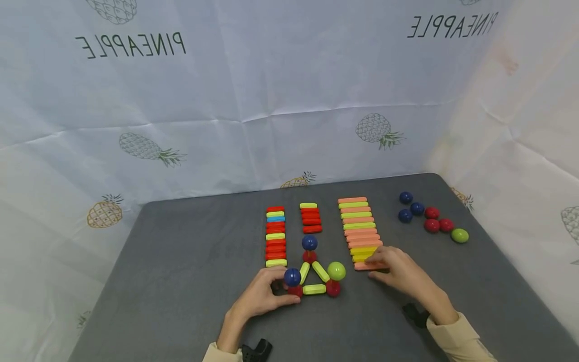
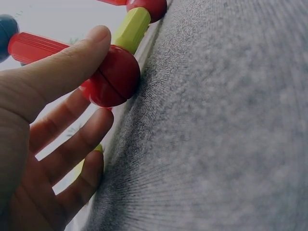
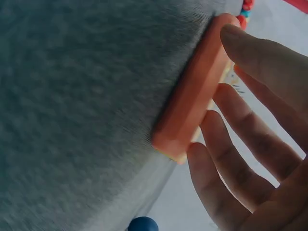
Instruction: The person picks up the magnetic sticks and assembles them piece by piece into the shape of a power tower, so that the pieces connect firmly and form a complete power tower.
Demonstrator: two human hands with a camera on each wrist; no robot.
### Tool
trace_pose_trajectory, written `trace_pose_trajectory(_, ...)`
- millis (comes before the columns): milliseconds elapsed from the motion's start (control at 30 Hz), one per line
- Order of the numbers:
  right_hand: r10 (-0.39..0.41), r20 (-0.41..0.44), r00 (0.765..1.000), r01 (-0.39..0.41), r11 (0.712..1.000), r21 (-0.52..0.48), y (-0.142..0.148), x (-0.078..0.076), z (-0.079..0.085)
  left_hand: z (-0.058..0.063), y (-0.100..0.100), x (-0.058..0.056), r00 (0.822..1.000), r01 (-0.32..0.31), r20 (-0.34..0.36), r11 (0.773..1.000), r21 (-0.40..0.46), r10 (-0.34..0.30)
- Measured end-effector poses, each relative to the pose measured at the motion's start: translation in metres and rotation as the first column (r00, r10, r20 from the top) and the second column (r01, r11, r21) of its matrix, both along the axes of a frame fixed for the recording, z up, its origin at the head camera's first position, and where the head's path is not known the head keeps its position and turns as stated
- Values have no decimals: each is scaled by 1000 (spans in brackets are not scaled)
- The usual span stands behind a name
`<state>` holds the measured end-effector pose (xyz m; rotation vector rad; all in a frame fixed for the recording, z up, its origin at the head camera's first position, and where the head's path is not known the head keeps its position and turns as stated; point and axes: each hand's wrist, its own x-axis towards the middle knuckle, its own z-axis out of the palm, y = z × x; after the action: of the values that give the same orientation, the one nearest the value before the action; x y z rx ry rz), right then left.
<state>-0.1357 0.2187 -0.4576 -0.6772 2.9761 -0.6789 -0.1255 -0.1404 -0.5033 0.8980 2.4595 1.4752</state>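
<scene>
A triangular frame of yellow-green rods [image 1: 314, 289] lies on the table, a red ball [image 1: 332, 288] at each corner. Above these sit two blue balls [image 1: 309, 243] and a green ball [image 1: 336, 271]. An upright red rod [image 2: 36, 46] joins the near-left pair in the left wrist view. My left hand [image 1: 259, 297] holds that corner's red ball [image 2: 115, 77] between thumb and fingers. At the right row's near end, my right hand [image 1: 400, 272] has its thumb and spread fingers around an orange rod [image 3: 195, 86], which still lies flat.
Coloured rods form a left row [image 1: 276, 236], a shorter middle row [image 1: 310, 221] and a long right row [image 1: 359, 226]. Loose blue balls [image 1: 405, 215], red balls [image 1: 431, 225] and one green ball [image 1: 460, 236] lie at the back right. A pineapple-print cloth [image 1: 253, 151] hangs behind the table.
</scene>
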Motion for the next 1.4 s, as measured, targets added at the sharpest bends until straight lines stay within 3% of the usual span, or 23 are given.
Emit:
trace_pose_trajectory(400, 7, -27, 1000, -6, 1000, 21, -5, -1, -10, 2, -2, 0, 1000, 11, -24, 1000, -1, -11)
trace_pose_trajectory(567, 40, -7, 999, -40, 998, -38, -4, -1, -10, 11, -4, 1, 996, -38, -73, 998, 39, 41)
trace_pose_trajectory(667, 67, -51, 996, -73, 991, -108, -3, 0, -2, 20, -7, 3, 989, -78, -121, 994, 79, 87)
trace_pose_trajectory(767, 46, -152, 987, -73, 981, -177, -9, 2, 18, 29, -9, 4, 981, -90, -164, 991, 103, 106)
trace_pose_trajectory(900, 6, -262, 965, -93, 944, -318, -30, 5, 55, 42, -7, 5, 978, -77, -185, 993, 85, 92)
trace_pose_trajectory(967, 19, -292, 956, -140, 905, -401, -45, 8, 71, 47, -5, 5, 980, -65, -184, 995, 70, 77)
trace_pose_trajectory(1067, 103, -313, 944, -255, 832, -494, -70, 11, 85, 50, -3, 4, 981, -50, -183, 997, 61, 61)
trace_pose_trajectory(1133, 176, -288, 941, -307, 802, -512, -85, 12, 87, 49, -3, 4, 980, -49, -190, 997, 65, 61)
trace_pose_trajectory(1200, 243, -239, 940, -334, 791, -513, -96, 12, 85, 47, -3, 4, 978, -50, -200, 996, 72, 64)
trace_pose_trajectory(1400, 341, -183, 922, -387, 799, -460, -106, 11, 65, 44, -3, 4, 974, -62, -212, 995, 82, 78)
